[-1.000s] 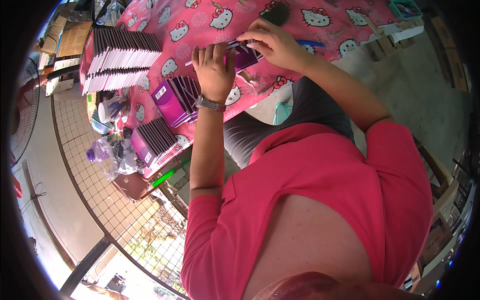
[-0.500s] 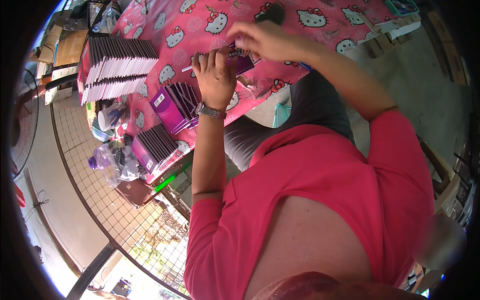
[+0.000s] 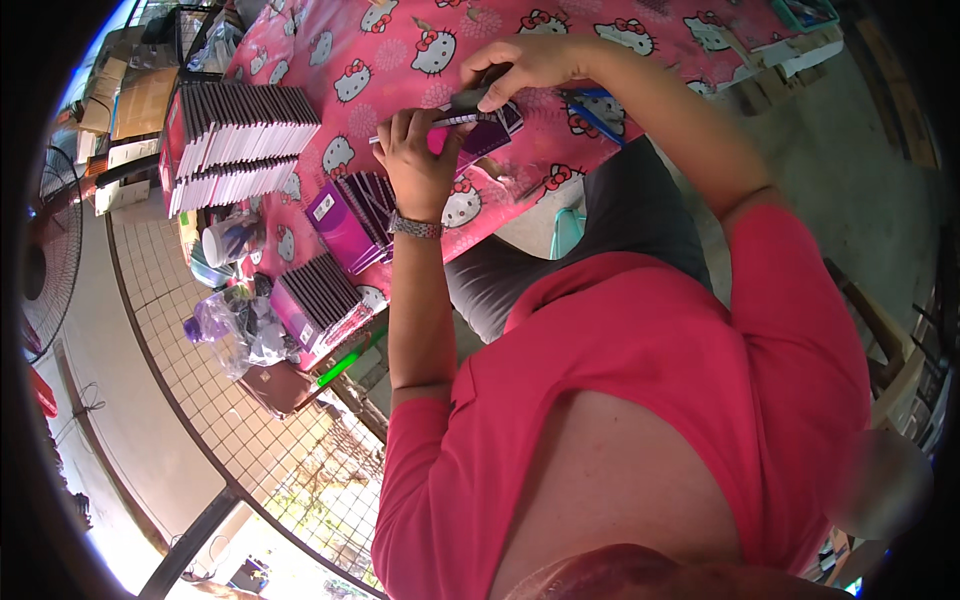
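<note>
left hand point(image 3: 415, 165) pinches a purple packet point(image 3: 487, 135) | right hand point(image 3: 520, 65) grips a dark tool point(image 3: 470, 97) | both above pink worktop point(image 3: 600, 50)

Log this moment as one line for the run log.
left hand: holds purple packet | right hand: grips dark tool over it | surface: pink cartoon-cat tablecloth | nearby: stacked packets

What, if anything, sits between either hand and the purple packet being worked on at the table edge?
Nothing visible does. The left hand already grips the purple packet, and the right hand presses a dark tool onto it from above. The open purple box lies beside the left wrist, clear of both.
</note>
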Action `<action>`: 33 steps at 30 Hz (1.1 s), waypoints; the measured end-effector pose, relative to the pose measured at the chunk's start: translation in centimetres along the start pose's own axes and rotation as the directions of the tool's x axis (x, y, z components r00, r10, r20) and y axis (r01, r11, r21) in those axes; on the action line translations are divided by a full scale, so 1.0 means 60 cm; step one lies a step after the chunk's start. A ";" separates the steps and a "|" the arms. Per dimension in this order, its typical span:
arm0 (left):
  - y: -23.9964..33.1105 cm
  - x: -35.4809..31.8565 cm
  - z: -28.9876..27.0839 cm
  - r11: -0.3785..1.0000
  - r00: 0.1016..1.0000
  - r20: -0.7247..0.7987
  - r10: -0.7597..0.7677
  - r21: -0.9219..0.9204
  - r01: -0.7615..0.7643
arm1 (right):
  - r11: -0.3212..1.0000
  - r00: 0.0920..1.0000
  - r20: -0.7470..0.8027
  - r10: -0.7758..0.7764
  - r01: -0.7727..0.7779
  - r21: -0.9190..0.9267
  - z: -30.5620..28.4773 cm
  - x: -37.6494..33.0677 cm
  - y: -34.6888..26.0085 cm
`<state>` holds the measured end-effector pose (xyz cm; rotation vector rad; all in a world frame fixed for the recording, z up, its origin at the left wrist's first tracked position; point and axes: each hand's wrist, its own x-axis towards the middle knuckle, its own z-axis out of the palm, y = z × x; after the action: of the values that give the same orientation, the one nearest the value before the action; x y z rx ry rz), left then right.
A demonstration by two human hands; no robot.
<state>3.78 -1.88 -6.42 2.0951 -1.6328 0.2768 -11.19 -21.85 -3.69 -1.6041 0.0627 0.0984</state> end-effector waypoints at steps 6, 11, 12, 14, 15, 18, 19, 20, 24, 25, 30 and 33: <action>0.000 0.006 0.000 0.999 1.000 -0.031 -0.003 -0.053 0.002 | 0.955 0.995 -0.028 0.094 -0.098 -0.280 0.001 -0.014 -0.035; -0.008 0.005 -0.002 0.991 0.999 -0.030 0.017 -0.132 -0.020 | 0.958 0.974 0.099 -0.202 0.176 0.225 0.000 0.005 -0.010; -0.006 0.010 -0.004 0.990 1.000 -0.027 0.015 -0.140 -0.019 | 0.994 0.995 0.052 -0.084 0.087 -0.070 -0.007 0.009 -0.017; -0.004 0.012 -0.004 0.989 0.999 -0.034 -0.007 -0.147 0.002 | 0.997 0.995 -0.056 -0.077 0.078 0.006 -0.011 0.018 -0.003; -0.004 0.012 -0.003 0.989 0.999 -0.034 0.004 -0.151 -0.009 | 0.987 0.991 0.000 -0.135 0.135 0.087 -0.012 0.019 0.004; 0.000 0.021 -0.009 0.984 0.992 -0.083 0.100 -0.142 -0.111 | 0.996 0.996 0.084 0.035 -0.028 -0.084 -0.014 0.017 -0.020; -0.001 0.020 -0.010 0.985 0.993 -0.076 0.093 -0.137 -0.102 | 1.000 0.999 0.045 -0.024 0.024 -0.004 -0.015 0.020 -0.016; -0.004 0.018 -0.011 0.987 0.994 -0.069 0.085 -0.132 -0.094 | 0.994 0.997 0.003 -0.080 0.079 0.074 -0.015 0.024 -0.007; -0.011 0.025 -0.007 0.983 0.990 -0.115 0.081 -0.153 -0.099 | 0.997 0.997 0.048 -0.067 0.066 0.032 -0.014 0.026 -0.020; -0.017 0.025 -0.009 0.987 0.991 -0.117 0.068 -0.135 -0.083 | 0.984 0.998 0.004 0.066 -0.064 -0.169 -0.015 0.028 -0.030; -0.052 0.031 -0.017 0.967 0.996 -0.051 -0.067 -0.248 0.052 | 0.890 0.926 0.186 -0.329 0.238 0.389 -0.022 0.068 0.001; -0.067 0.026 -0.019 0.908 0.990 0.045 -0.133 -0.396 0.139 | 0.991 0.998 0.047 -0.037 0.043 -0.127 -0.019 0.074 -0.009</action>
<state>8.16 -1.98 -5.72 1.8848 -1.4010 -0.1145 -6.67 -22.86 -3.60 -1.7299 -0.0107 0.1087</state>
